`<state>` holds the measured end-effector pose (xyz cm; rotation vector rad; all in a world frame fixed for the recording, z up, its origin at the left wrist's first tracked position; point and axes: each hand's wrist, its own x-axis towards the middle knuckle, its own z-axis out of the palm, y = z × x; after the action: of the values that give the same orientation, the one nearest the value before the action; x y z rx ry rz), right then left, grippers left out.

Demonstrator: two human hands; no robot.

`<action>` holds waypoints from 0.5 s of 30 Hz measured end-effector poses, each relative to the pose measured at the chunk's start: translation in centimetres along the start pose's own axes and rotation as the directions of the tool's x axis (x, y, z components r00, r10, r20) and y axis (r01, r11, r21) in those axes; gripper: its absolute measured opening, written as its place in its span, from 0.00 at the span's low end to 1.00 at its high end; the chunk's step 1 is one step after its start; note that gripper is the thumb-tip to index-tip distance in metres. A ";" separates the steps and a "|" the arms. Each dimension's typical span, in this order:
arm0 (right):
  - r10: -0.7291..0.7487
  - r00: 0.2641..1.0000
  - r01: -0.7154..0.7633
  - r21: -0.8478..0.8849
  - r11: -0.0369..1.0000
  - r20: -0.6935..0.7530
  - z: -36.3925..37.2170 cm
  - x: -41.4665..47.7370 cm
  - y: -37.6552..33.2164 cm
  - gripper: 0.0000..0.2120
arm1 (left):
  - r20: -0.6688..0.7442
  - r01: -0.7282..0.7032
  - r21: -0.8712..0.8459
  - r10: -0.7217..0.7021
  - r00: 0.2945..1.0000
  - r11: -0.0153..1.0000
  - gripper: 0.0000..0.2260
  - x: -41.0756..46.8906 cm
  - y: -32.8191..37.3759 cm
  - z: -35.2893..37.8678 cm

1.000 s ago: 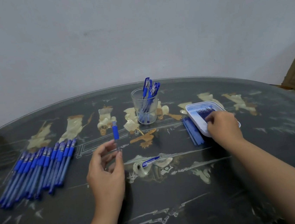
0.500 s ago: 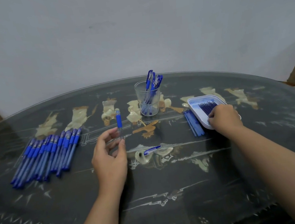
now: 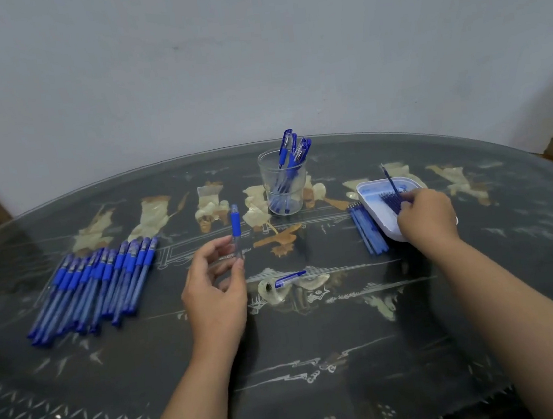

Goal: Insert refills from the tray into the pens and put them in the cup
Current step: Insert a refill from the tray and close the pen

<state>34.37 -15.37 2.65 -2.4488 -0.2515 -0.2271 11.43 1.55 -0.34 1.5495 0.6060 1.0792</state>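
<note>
The refill (image 3: 391, 180) looks thin, light and a little bendy. The right hand (image 3: 427, 216) pinches its lower end over the tray (image 3: 364, 189); I think a grip nearer the middle is steadier. The left hand (image 3: 215, 285) grips a pen (image 3: 236, 231) upright, and the cup (image 3: 297, 203) stands beyond its fingertips.

Pale wall (image 3: 251, 57) behind dark inlaid table (image 3: 318, 342)
</note>
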 end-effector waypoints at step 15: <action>-0.258 0.870 -0.411 0.907 0.090 0.420 -1.5 -10.4 -6.9 0.07 | 0.221 -0.250 0.146 0.215 0.951 0.957 0.23 -0.5 -0.8 0.0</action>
<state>22.49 -12.26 5.57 -0.9653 -0.3281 0.5396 11.28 1.34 -1.29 1.8940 0.3898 1.0459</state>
